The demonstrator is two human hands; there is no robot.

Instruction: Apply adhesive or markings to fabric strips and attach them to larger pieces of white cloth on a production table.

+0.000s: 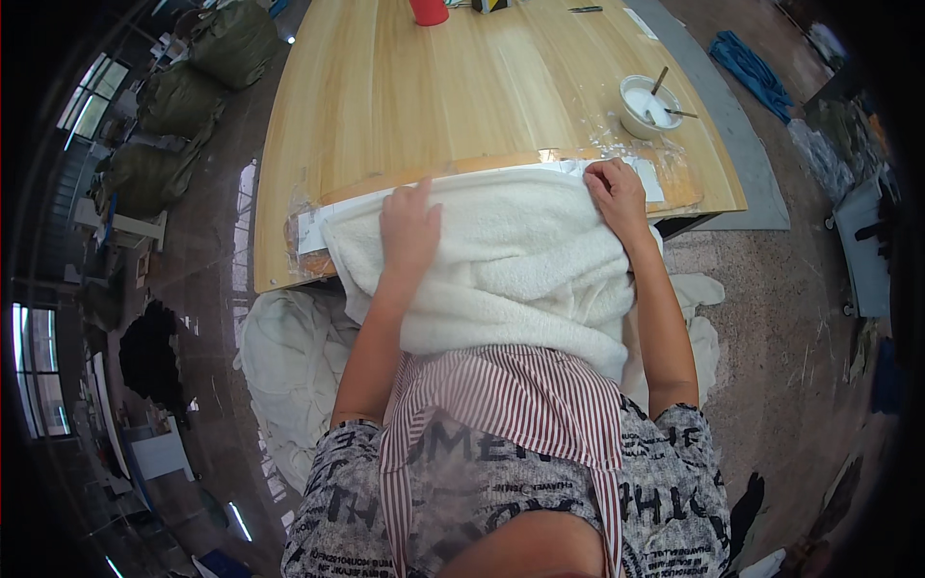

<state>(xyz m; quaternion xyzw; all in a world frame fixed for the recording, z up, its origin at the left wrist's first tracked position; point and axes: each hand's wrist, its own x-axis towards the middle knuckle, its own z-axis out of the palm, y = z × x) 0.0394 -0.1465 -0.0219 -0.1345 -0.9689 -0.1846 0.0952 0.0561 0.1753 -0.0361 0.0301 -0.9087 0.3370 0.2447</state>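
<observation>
Textile workshop: stuffed sacks (188, 91), fabric heaps (289, 366), wooden worktable (405, 96), paste bowl (647, 104).

Wood table (385, 106) w/ white towel (511, 260), bowl (647, 104), red cup (429, 11)

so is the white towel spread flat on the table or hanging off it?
Hanging off. The white towel drapes over the table edge toward the person's lap, left hand and right hand pressing its top edge.

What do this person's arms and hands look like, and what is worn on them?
Both forearms are bare from the short sleeves down. The left hand and right hand wear no gloves; no rings or watch are visible. The top is grey with dark lettering, under a red-and-white striped apron.
</observation>
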